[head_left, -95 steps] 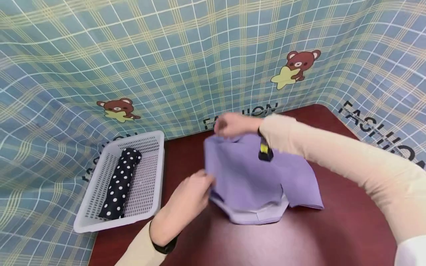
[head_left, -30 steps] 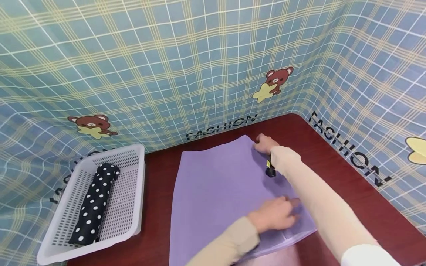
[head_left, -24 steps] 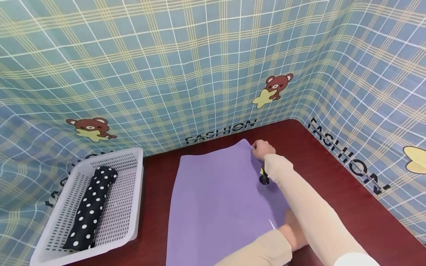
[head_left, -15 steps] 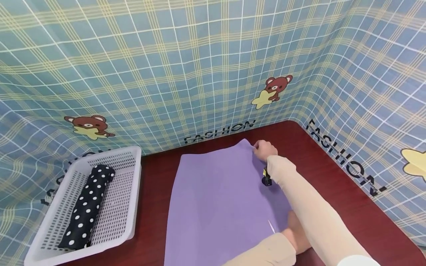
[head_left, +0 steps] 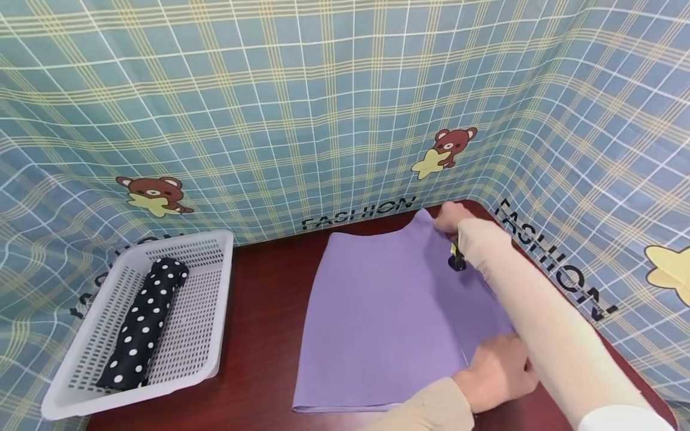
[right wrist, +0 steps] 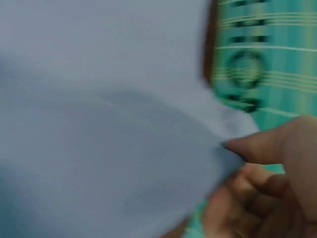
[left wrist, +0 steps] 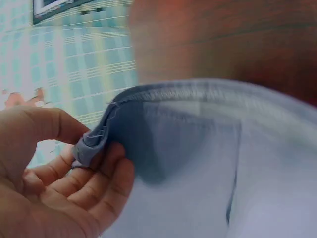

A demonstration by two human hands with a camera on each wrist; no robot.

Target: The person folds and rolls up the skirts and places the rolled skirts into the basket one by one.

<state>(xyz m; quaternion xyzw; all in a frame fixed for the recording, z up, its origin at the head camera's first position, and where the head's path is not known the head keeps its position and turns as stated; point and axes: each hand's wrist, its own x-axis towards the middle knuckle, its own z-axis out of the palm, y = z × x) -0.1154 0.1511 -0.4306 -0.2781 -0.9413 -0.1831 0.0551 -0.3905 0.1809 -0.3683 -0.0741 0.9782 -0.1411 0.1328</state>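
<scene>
Head view: your left hand [head_left: 498, 372] is pinching the cloth's [head_left: 388, 311] near corner, your right hand [head_left: 448, 218] its far corner; uneven pulling could be wrinkling it.

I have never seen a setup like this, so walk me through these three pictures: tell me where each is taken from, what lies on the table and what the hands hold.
No machine here: a person works with two bare hands. The wide picture comes from a camera on the head; the two close ones come from cameras on the wrists. On the dark red table lies a purple cloth, spread flat. The right hand pinches its far corner, the left hand grips its near corner, where the left wrist view shows a stitched hem bunched in the fingers. To the left stands a white basket with a rolled black dotted cloth inside. Checked fabric hangs behind.
</scene>
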